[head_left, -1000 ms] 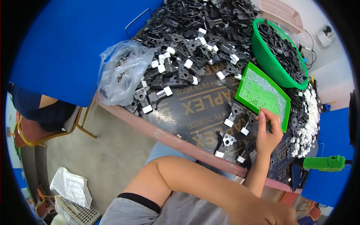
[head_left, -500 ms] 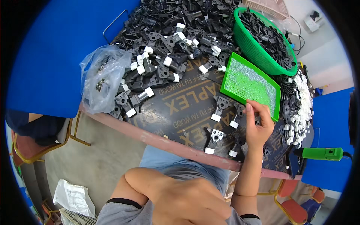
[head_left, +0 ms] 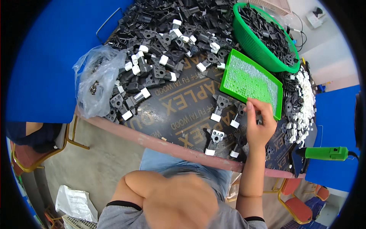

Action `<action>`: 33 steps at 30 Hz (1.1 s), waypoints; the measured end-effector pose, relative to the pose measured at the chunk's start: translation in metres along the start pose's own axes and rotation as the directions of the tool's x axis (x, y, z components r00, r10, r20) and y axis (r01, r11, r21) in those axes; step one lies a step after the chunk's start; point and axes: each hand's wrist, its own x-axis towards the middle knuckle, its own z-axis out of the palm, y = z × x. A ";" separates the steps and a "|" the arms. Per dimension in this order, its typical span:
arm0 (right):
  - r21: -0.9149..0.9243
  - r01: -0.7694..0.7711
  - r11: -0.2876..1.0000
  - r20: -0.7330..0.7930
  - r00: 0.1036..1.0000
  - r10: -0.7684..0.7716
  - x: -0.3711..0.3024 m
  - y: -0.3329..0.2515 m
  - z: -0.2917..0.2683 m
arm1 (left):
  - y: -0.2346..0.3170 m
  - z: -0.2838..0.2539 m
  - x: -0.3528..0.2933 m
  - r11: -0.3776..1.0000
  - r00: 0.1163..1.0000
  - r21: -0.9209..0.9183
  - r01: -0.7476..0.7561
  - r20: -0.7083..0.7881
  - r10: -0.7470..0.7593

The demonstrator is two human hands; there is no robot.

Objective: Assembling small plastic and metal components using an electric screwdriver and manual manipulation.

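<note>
My right hand [head_left: 262, 122] is closed in a pinch at the near rim of a shallow green tray [head_left: 233, 92] of tiny silvery pieces. What its fingertips hold, if anything, is too small to tell. Close to the camera, my left hand [head_left: 181, 202] is raised in front of my chest, its fingers smeared by motion. Left of my right wrist lies a black bracket with a white end [head_left: 215, 142], showing a pale plate around its hole. Behind it is another black bracket [head_left: 221, 107], and more are partly hidden beside my right hand.
Black plastic parts [head_left: 160, 23] heap across the far table, some with white caps. A clear bag [head_left: 91, 84] sits at the left edge. Far right are a green basket [head_left: 251, 45] of black parts, white pieces [head_left: 303, 99] and a green corded power tool [head_left: 326, 153].
My left hand shifts slightly and blurs more. My right hand stays at the tray's rim. The whole view slides a little, with the table items keeping their places.
</note>
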 end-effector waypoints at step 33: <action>0.096 0.346 0.933 0.524 0.780 -0.343 0.050 -0.064 0.146 | 0.085 0.033 0.042 -0.008 0.961 1.000 -0.019 0.016 -0.277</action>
